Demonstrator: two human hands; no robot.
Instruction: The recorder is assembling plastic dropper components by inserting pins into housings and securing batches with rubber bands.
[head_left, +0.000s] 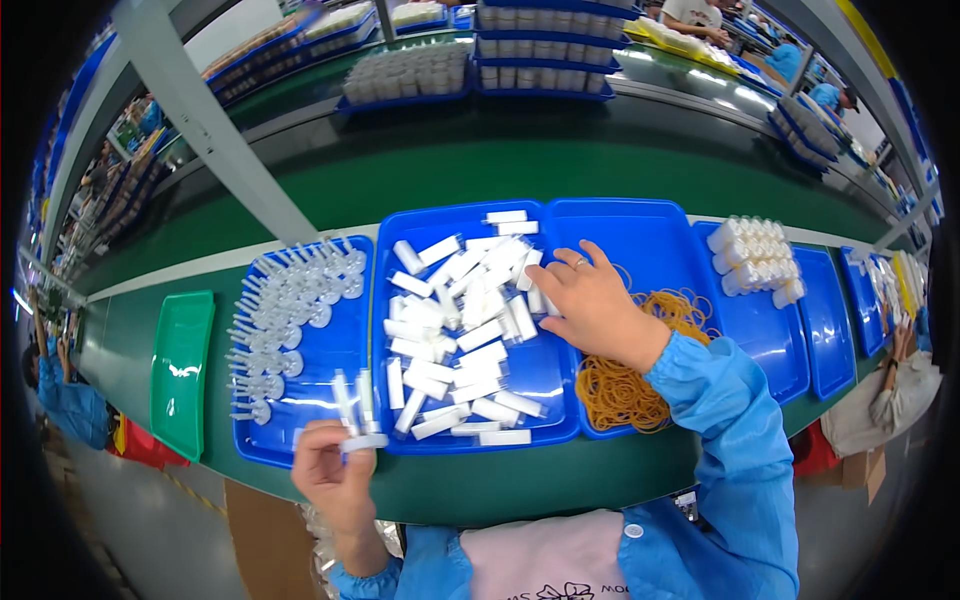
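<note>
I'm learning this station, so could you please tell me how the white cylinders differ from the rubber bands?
The white cylinders are straight; the rubber bands are thin loops. The cylinders are white, the bands orange-brown. The cylinders spread over much of their blue tray, while the bands heap in the near part of theirs. Both lie in loose piles.

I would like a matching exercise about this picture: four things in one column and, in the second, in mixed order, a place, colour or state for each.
1. Rubber bands
2. Green tray
3. Left hand
4. White pieces

A. Just left of a blue tray
B. Holding translucent parts
C. At the right hand's fingertips
D. Yellowish-brown

Right pairs: 1-D, 2-A, 3-B, 4-C.
</note>
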